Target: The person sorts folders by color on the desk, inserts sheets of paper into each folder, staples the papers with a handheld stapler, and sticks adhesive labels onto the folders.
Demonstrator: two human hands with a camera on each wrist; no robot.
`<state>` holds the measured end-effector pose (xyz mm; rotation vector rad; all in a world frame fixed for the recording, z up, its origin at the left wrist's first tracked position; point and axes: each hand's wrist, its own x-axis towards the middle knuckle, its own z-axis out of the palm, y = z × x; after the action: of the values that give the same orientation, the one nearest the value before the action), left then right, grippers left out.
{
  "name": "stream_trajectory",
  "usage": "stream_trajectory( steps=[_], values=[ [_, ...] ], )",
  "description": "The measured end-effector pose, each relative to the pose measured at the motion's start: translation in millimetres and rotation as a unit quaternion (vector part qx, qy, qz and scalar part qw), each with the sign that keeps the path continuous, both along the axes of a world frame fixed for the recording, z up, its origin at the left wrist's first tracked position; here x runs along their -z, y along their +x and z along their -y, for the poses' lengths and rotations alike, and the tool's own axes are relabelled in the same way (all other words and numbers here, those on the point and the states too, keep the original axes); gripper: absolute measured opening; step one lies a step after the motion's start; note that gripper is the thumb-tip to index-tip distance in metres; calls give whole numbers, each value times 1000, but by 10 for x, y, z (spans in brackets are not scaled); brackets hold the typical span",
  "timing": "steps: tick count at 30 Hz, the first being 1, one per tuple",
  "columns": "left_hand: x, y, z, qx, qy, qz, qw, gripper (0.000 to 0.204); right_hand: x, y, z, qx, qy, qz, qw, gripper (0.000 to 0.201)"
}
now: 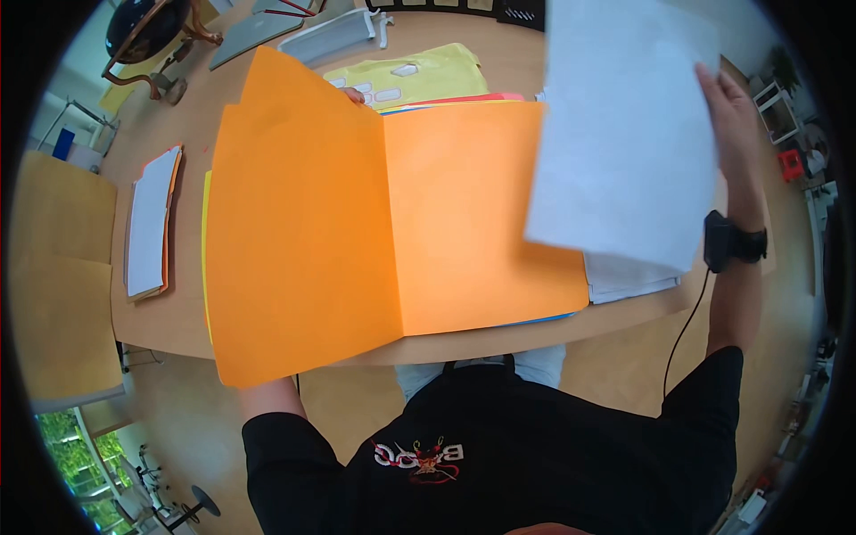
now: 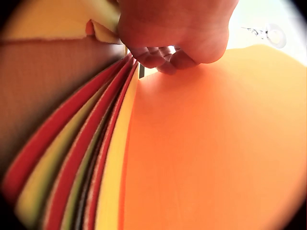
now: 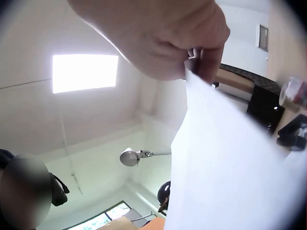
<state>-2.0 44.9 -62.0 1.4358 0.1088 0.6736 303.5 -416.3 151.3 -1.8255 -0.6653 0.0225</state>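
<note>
An orange folder (image 1: 303, 223) lies spread open over a stack of coloured folders, its left cover raised. Behind that cover, only the fingertips of my left hand (image 1: 354, 95) show; in the left wrist view the hand (image 2: 175, 31) has its fingers curled at the folder's (image 2: 206, 139) top edge, beside red and yellow folder edges (image 2: 91, 129). White paper (image 1: 624, 134) hangs over the folder's right side, its right edge pinched by my right hand (image 1: 733, 120). In the right wrist view the hand (image 3: 177, 43) grips the paper (image 3: 216, 158) by a corner.
More white sheets (image 1: 633, 278) lie under the held paper. A smaller stack of papers (image 1: 152, 223) rests on the left of the table (image 1: 178, 312). Farther back are a yellow envelope (image 1: 415, 76), a grey-white holder (image 1: 330, 37), a laptop (image 1: 254, 36) and a dark globe (image 1: 147, 27).
</note>
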Motion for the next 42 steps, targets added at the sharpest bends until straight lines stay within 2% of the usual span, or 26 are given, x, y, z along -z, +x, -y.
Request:
stream_trajectory(
  steps=[1,4,5,7,9,12,17,20,25,32,35,37,38,41,42],
  values=[
    [-12,-1,-5,-1,1,-1,1000,17,131,-171,-184,-36,21,-21,999,32],
    [-63,-53,-8,-10,3,-7,1000,17,563,-585,-584,-64,-85,-16,994,28],
    [-73,-75,-20,-13,5,-10,1000,17,736,-694,-709,-90,-62,-36,993,26],
    [-94,-116,-46,-19,7,-15,1000,18,969,-828,-885,-120,-111,-35,986,25],
    [-125,-162,-61,-26,9,-19,999,18,988,-1031,-1029,-128,-153,-64,978,30],
    [-154,-231,-79,-35,10,-27,999,18,1203,-1036,-1162,-143,-181,-79,970,35],
    [-135,-300,-58,-44,5,-42,998,19,1149,-1082,-1186,-135,-194,-65,970,38],
    [-115,-313,-19,-49,0,-48,998,19,1091,-1082,-1159,-147,-212,-93,962,37],
    [-131,-303,57,-51,-4,-60,997,19,1157,-1089,-1130,-145,-176,-129,965,37],
    [-229,-271,147,-52,-2,-75,996,20,1115,-1132,-1140,-132,-188,-128,965,38],
    [-249,-251,189,-53,-3,-81,995,20,1052,-1148,-1130,-127,-214,-99,963,44],
    [-253,-245,215,-54,-4,-85,995,20,852,-1219,-1122,-55,-329,57,941,51],
    [-254,-243,226,-54,-4,-87,995,20,821,-1184,-1117,-55,-329,57,941,51],
    [-258,-221,271,-51,-6,-95,994,21,904,-700,-1085,6,-283,270,920,55],
    [-275,-194,285,-48,-4,-97,994,21,1000,-439,-1080,10,-283,269,920,55]
  ],
)
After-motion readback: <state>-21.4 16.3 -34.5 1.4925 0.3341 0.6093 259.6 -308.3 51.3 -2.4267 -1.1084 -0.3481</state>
